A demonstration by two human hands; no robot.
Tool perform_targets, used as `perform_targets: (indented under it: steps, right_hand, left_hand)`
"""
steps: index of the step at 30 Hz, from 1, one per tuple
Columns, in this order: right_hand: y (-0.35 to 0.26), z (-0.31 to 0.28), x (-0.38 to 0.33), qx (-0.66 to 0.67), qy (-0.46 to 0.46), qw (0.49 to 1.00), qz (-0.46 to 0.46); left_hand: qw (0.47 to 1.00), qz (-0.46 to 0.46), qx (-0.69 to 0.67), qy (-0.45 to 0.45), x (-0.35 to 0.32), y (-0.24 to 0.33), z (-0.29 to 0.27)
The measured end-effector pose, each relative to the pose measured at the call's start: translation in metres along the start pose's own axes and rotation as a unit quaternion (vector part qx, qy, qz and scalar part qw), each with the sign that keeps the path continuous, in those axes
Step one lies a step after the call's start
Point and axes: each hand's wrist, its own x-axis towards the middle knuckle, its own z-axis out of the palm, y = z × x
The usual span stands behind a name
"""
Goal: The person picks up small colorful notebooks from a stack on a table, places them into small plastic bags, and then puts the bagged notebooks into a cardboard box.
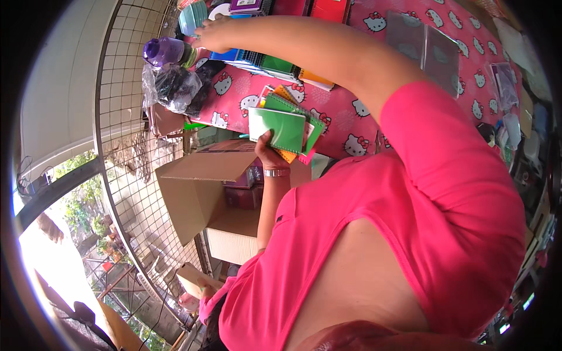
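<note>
My left hand (268,153) is closed around a fanned bundle of small spiral notebooks (277,130). Green covers lie on top, with orange, yellow and pink edges behind them. My right arm stretches across the table to the far left. There my right hand (214,35) has its fingers apart beside a teal stack of bowl-like things (193,19) and a purple-lidded bottle (163,52); I see nothing held in it. Below that forearm, a row of spiral notebooks (275,64) in blue, green and orange lies on the table, partly covered by the arm.
A pink cartoon-cat cloth (345,126) covers the table. Left of my left hand stands an open cardboard box (186,188) with dark packages inside. A black and clear plastic bag (175,88) lies at the table's left end, next to a wire mesh (120,108). Clear plastic sleeves (422,52) lie at the far right.
</note>
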Motion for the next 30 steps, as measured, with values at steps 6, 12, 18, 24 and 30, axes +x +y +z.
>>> perform_targets:
  steps: [6, 12, 18, 24, 30]
  right_hand:
    - [0.028, -0.041, 0.053, -0.121, -0.319, 0.929, -0.141]
    - [0.022, -0.016, 0.001, -0.061, -0.142, 0.988, -0.002]
    - [-0.011, -0.018, 0.015, -0.131, -0.253, 0.959, 0.012]
    - [-0.035, -0.045, -0.024, 0.0, -0.186, 0.982, -0.02]
    - [-0.049, -0.084, -0.145, 0.339, -0.233, 0.908, -0.076]
  left_hand:
    - [1.0, -0.025, 0.011, 0.01, -0.005, -0.012, -0.021]
    - [0.996, -0.077, 0.037, 0.019, 0.006, -0.018, -0.014]
    - [0.998, -0.044, 0.043, 0.027, -0.016, -0.04, -0.003]
    - [0.995, -0.096, 0.002, 0.034, -0.046, -0.059, -0.022]
    - [0.997, -0.032, 0.044, 0.055, -0.049, -0.07, -0.019]
